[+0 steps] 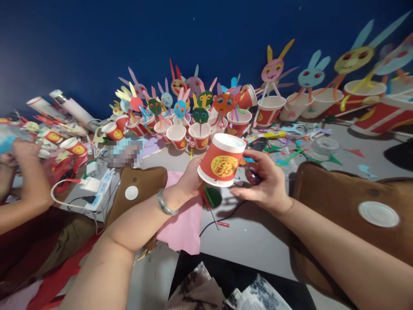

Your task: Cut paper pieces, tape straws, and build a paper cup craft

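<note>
My left hand (189,180) is closed around the left side of a red and white paper cup (222,160) with a yellow emblem. The cup is upside down, slightly tilted, above the table. Just right of it, my right hand (266,181) has its thumb and forefinger apart near the cup's side. A small dark purple, shiny object (254,175) sits in its curled fingers; its kind is unclear. Below the cup lie a dark green paper piece (213,196) and a pink sheet (182,215).
Paper cups with rabbit-faced paper figures (200,116) crowd the back by the blue wall. Paper scraps (295,146) litter the right side. Brown cushions (322,206) lie either side. At left are a power strip (102,189) and another person's arm (29,185).
</note>
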Demonstrator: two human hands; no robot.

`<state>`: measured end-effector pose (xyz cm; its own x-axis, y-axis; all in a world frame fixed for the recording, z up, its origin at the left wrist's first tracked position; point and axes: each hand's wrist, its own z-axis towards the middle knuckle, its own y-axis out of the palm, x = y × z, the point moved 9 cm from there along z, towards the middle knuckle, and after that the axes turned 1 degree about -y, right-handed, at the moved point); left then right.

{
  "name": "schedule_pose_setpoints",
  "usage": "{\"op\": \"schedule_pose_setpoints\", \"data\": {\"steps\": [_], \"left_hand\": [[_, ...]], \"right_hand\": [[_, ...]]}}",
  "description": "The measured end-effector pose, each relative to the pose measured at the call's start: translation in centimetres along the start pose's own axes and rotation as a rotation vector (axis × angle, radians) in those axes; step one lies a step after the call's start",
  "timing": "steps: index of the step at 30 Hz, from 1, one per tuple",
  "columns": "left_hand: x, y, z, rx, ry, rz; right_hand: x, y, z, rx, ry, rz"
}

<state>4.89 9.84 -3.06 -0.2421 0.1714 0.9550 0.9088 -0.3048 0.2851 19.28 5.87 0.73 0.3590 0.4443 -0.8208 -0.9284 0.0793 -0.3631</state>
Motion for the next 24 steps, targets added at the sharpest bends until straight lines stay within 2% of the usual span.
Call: {"op": "schedule_pose_setpoints", "data": {"steps": [3,5,7,9,11,13,14,15,16,18,20,22,24], "left_hand": [[-0.2,0.0,-0.4,0.037,-0.026,-0.089],[-0.8,0.4,-0.7,0.011,-0.082,-0.088],[-1.2,1.1,-1.0,-0.064,-0.134,-0.004],[-0.5,1.2,-1.4,-0.091,-0.076,0.151],[2.1,0.7,-2.0,-0.019,0.166,0.383],[5.6,0.9,-3.7,0.082,0.571,0.705],[7.0,1.8,-5.2,0.088,0.818,0.872],[7.9,2.9,-7.0,0.092,1.082,1.016],[8.0,3.9,-8.3,0.099,1.283,1.160],[7.4,4.9,-9.5,0.156,1.496,1.384],[7.2,4.9,-8.9,0.210,1.481,1.481],[7.3,4.4,-7.7,0.187,1.352,1.469],[7.5,3.7,-6.4,0.126,1.197,1.367]], "right_hand": [[-1.6,0.1,-0.4,0.048,-0.206,-0.160],[-2.4,-0.1,-0.6,0.099,-0.273,-0.257],[-2.5,-0.5,-0.4,0.142,-0.243,-0.297],[-1.9,-1.1,0.0,0.189,-0.140,-0.292],[-0.9,-1.8,0.5,0.233,-0.019,-0.255],[0.2,-2.2,0.8,0.270,0.076,-0.205],[0.6,-2.3,0.9,0.279,0.110,-0.183],[0.9,-2.3,0.9,0.282,0.133,-0.165],[1.0,-2.2,0.9,0.279,0.146,-0.151],[1.0,-1.9,0.9,0.253,0.155,-0.116],[0.6,-1.4,0.9,0.204,0.150,-0.067],[0.1,-1.0,0.8,0.169,0.130,-0.020],[-0.2,-1.0,0.7,0.180,0.107,0.032]]}}
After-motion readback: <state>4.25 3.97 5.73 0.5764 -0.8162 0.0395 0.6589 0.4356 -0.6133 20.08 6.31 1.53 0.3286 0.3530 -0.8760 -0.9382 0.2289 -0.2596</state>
